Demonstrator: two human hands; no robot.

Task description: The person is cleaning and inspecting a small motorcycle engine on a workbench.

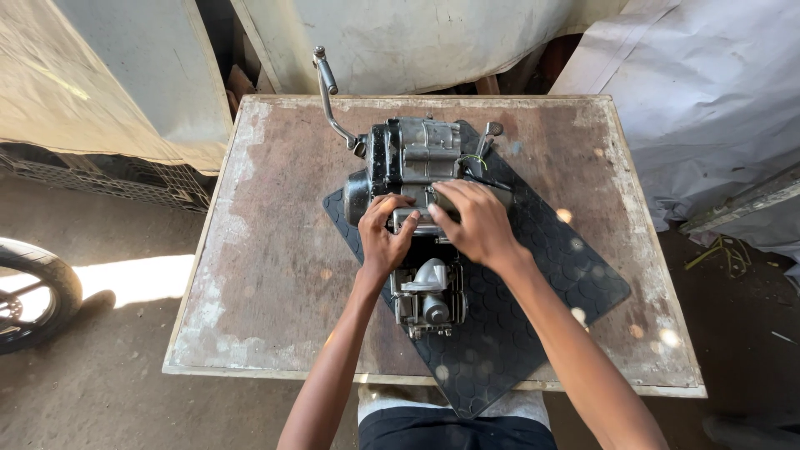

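Both hands gripped the motorcycle engine (414,217) on a black rubber mat (533,283) atop the desk (267,250): left hand (385,237) and right hand (475,223) clamped around its middle. It looked heavy, rigid, probably oily; the casing edges under each grip seemed the safest hold.

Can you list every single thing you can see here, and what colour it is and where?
engine: one, grey and black metal, on the mat in the middle of the table
crank lever: one, silver, sticking up from the engine's far left side
rubber mat: one, black with a hexagon pattern, lying slantwise on the table
table: one, worn brown and whitish top, centre of view
wheel: one, black tyre, partly seen at the left edge on the floor
sheets: several, white and beige, hanging behind and beside the table
left hand: one, gripping the engine's middle
right hand: one, resting on the engine beside it
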